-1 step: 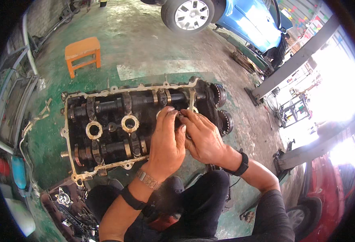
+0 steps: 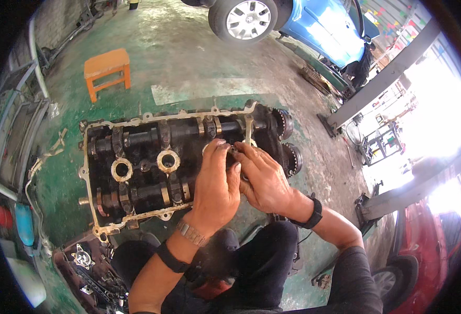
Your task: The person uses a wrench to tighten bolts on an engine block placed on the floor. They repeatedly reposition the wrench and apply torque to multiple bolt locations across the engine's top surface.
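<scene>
Resting on the green-painted concrete floor [image 2: 188,68], a grimy cylinder head [image 2: 152,167] occupies the centre of the view, its pale gasket rim running all round. Two camshafts lie along it: the far camshaft [image 2: 157,137] toward 12 o'clock, the near camshaft [image 2: 146,194] toward 6 o'clock. Two round plug wells [image 2: 144,165] with light rings sit between them. Two toothed sprockets [image 2: 288,141] stand at the head's 3 o'clock end.

Left hand [image 2: 214,183]: laid palm-down over the right half of the head, fingers curled, fingertips meeting at a small part at the hand's 12 o'clock. Metal watch band and black wristband on the forearm.

Right hand [image 2: 264,180]: just beside the left at its 3 o'clock, touching it, fingertips pinched together at the same spot near the far camshaft. Black wrist strap [image 2: 313,212]. What small piece the fingers pinch cannot be told; it is hidden between them.

Surroundings: orange wooden stool [image 2: 106,68] at 11 o'clock from the head, well apart. Blue car [image 2: 314,26] with a silver alloy wheel [image 2: 246,18] at 1 o'clock. Red car [image 2: 429,246] at 4 o'clock. Grey steel lift posts [image 2: 387,78] at 2 o'clock. Tray of dark engine parts [image 2: 91,272] at 7 o'clock, near the person's black-trousered knees [image 2: 262,261].
</scene>
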The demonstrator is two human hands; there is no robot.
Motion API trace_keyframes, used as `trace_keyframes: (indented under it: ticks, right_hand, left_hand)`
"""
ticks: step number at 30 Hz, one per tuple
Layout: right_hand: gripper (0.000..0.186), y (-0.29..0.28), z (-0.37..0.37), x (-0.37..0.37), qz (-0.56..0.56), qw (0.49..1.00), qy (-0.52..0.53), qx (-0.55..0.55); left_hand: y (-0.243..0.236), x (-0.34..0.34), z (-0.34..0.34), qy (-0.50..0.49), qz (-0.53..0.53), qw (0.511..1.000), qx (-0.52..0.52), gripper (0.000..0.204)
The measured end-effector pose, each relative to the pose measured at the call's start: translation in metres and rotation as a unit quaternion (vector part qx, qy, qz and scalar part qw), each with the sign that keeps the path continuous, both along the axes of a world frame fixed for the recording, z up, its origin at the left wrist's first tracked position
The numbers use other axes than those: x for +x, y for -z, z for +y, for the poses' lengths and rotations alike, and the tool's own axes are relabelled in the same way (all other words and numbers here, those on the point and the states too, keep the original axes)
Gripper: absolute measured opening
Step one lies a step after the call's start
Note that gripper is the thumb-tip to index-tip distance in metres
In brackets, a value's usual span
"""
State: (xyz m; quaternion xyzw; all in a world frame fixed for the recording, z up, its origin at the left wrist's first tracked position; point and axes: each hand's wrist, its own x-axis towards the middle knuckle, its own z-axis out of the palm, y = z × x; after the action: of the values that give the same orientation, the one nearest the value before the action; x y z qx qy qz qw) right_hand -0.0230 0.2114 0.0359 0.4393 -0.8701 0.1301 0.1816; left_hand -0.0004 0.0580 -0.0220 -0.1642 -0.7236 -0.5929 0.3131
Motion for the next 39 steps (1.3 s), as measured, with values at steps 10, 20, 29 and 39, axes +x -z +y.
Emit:
trace_keyframes:
  ticks: [10, 20, 29, 39]
  right_hand:
    - [0.053, -0.003, 0.001, -0.001, -0.008, 1.000, 0.009, 0.004]
    - [0.049, 0.008, 0.008, -0.003, 0.016, 1.000, -0.005, -0.023]
    - [0.045, 0.004, 0.025, -0.005, -0.017, 1.000, -0.010, -0.013]
    - [0.043, 0.000, 0.037, -0.005, -0.052, 0.997, -0.003, -0.047]
  left_hand:
    - [0.001, 0.000, -0.001, 0.000, 0.006, 1.000, -0.008, 0.038]
    - [0.003, -0.001, -0.003, 0.003, 0.009, 1.000, -0.007, 0.037]
    - [0.006, -0.003, -0.001, -0.006, 0.030, 0.999, -0.017, 0.038]
    - [0.004, -0.002, -0.002, -0.010, 0.024, 0.999, -0.023, 0.038]
